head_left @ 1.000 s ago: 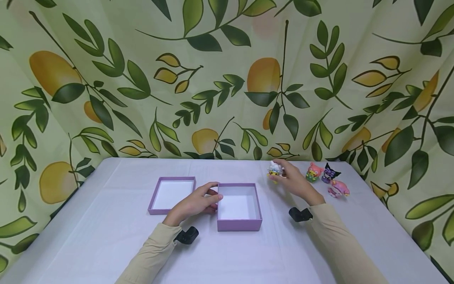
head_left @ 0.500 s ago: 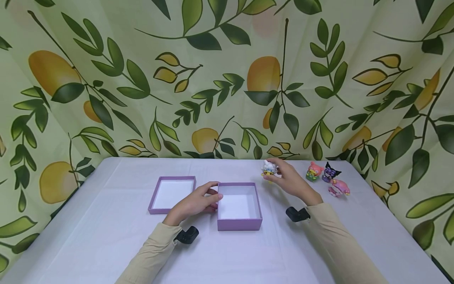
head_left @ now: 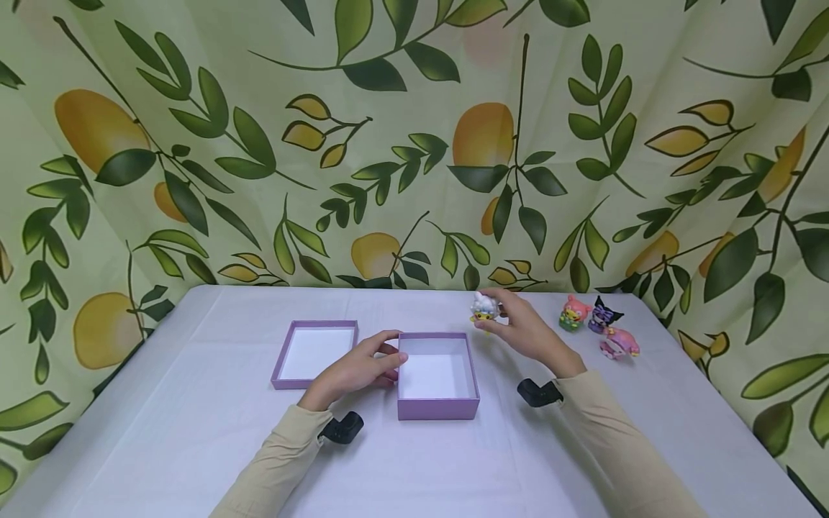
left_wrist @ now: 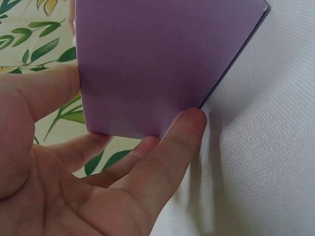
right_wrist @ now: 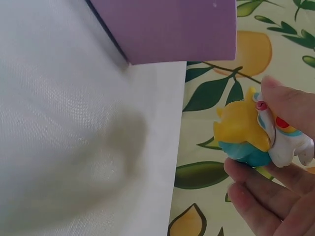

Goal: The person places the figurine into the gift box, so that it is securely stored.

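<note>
A small square purple box (head_left: 438, 410) with a white inside stands uncovered on the table. My left hand (head_left: 355, 370) grips its left side, thumb at the top rim. In the left wrist view, fingertips (left_wrist: 189, 123) touch the lower and far edges of the purple wall (left_wrist: 157, 59). Past the box's right back corner, my right hand (head_left: 527, 331) holds a small toy figurine (head_left: 483, 307) with a fluffy white top. The right wrist view shows yellow, teal and white parts on this figurine (right_wrist: 241, 130), pinched between thumb and fingers above the table.
Left of the box lies a shallow purple lid (head_left: 320, 352), white inside up. Toward the right back stand a pink-and-green figurine (head_left: 573, 314) and a black-and-purple one (head_left: 603, 315). A pink figurine (head_left: 619, 344) lies in front of them. A leaf-patterned curtain (head_left: 414, 165) hangs behind the table.
My right hand has moved left with the white-topped figurine, closer to the box. My left hand, the box, the lid and the other figurines stay in place.
</note>
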The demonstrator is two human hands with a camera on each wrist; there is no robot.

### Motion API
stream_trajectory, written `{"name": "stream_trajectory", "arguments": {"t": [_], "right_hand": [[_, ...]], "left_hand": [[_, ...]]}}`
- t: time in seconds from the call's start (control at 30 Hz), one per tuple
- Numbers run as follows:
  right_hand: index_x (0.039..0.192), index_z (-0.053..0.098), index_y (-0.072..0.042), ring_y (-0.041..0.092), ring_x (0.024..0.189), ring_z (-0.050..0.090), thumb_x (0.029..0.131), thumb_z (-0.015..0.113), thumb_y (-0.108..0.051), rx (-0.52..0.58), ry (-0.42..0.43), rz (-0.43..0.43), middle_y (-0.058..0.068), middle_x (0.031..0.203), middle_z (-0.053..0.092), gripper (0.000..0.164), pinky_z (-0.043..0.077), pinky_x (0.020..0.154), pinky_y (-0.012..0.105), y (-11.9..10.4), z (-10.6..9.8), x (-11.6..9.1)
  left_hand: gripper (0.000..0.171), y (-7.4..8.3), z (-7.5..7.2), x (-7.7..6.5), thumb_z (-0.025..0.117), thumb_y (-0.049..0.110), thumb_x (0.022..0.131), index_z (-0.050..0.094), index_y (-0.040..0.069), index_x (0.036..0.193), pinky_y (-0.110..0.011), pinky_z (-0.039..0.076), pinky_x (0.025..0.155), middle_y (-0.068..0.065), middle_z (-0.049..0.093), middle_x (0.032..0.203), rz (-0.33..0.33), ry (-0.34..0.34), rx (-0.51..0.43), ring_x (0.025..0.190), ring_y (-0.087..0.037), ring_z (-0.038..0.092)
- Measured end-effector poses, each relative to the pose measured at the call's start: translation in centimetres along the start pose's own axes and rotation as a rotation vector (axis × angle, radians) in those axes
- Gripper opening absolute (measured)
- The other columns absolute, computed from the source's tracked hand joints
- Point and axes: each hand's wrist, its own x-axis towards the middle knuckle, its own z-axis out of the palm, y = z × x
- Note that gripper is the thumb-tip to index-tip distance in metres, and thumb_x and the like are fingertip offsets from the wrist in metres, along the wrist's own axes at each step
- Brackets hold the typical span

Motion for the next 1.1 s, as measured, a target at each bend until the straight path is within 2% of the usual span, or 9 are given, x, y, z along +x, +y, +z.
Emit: {"name": "stream_trajectory", "arguments": {"t": [0.53,0.83,1.1], "right_hand": [[0.140,0.046,-0.003,0.029,0.109,0.059,0.092,0.072,-0.018,-0.008,-0.019,-0.038,0.017,0.125,0.059,0.056,0.054,0.095,0.052,-1.8,0.3,-0.3],[0.140,0.048,-0.001,0.028,0.110,0.059,0.091,0.072,-0.016,-0.005,-0.007,-0.073,0.017,0.128,0.060,0.056,0.052,0.098,0.053,-2.9,0.5,-0.6],[0.138,0.051,-0.002,0.022,0.102,0.058,0.088,0.076,-0.015,-0.019,0.002,-0.130,0.012,0.119,0.062,0.057,0.054,0.092,0.049,-3.6,0.7,-0.7]], "left_hand": [[0.064,-0.1,0.0,0.1,0.062,0.026,0.099,0.033,0.007,0.153,-0.037,0.060,0.087,-0.021,0.052,0.133,0.002,0.005,0.008,0.091,-0.019,0.068],[0.063,0.0,0.1,0.0,0.062,0.026,0.099,0.034,0.008,0.152,-0.037,0.060,0.087,-0.021,0.052,0.132,0.000,0.012,0.012,0.091,-0.019,0.068],[0.064,-0.1,0.1,0.1,0.062,0.027,0.099,0.034,0.008,0.152,-0.037,0.060,0.087,-0.021,0.051,0.133,-0.003,0.009,0.011,0.091,-0.019,0.068]]}}
